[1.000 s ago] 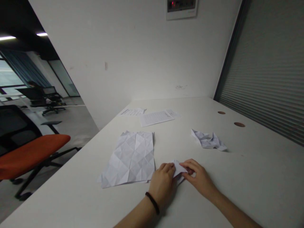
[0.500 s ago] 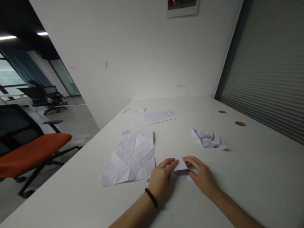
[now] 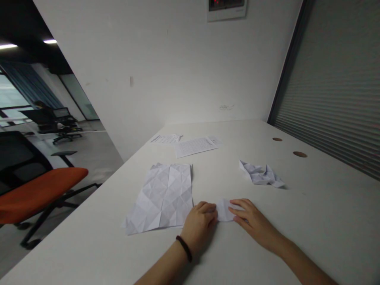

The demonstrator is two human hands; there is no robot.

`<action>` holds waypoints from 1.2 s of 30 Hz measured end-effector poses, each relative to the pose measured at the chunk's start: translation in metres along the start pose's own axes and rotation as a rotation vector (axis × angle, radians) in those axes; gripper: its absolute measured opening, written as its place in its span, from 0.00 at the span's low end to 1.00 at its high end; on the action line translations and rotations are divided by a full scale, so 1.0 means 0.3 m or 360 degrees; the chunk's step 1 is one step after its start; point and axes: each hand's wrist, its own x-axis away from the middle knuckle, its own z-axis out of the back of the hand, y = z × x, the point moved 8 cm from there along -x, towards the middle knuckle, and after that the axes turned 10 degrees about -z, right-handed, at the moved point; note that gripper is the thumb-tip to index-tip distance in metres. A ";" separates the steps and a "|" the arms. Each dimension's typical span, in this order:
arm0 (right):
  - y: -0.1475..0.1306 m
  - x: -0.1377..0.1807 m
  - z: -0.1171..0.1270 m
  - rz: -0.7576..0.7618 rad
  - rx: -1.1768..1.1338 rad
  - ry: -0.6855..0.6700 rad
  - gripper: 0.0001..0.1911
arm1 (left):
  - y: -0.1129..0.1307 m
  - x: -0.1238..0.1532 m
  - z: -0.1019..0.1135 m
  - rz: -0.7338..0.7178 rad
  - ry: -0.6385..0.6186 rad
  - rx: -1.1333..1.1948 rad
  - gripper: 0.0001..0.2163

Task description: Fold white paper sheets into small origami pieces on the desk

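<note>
A small piece of folded white paper (image 3: 224, 209) lies low on the white table between my hands. My left hand (image 3: 200, 223), with a dark band at its wrist, has its fingers curled together on the paper's left edge; the fingertips are partly hidden. On the right side of the paper rest the fingers of my right hand (image 3: 252, 221), spread and fairly flat, pressing from above. Just left of my left hand lies a large creased sheet of paper (image 3: 166, 198), marked with many triangular folds. Beyond my right hand sits a crumpled folded paper shape (image 3: 261, 174).
Two printed sheets lie further back, a nearer page (image 3: 197, 146) and one at the left edge (image 3: 166, 139). Two round holes (image 3: 299, 154) pierce the table (image 3: 252, 261) at right, beside a blind-covered window (image 3: 335, 91). An orange chair (image 3: 44, 182) stands left.
The paper between my hands has gone from slightly raised to flat on the table. My left hand has shifted a little left and its fingers have curled; my right fingers have spread over the paper.
</note>
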 end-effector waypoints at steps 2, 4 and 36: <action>0.021 -0.010 0.002 -0.0055 -0.0021 0.0077 0.16 | -0.008 -0.005 0.003 0.0027 0.0035 0.0035 0.08; 0.045 -0.018 0.001 -0.0147 -0.0085 0.0119 0.18 | -0.014 -0.006 0.004 0.0057 0.0040 0.0059 0.08; 0.011 -0.016 0.025 -0.0051 0.0012 0.0122 0.16 | 0.049 0.005 0.004 -0.0115 -0.0133 0.0306 0.19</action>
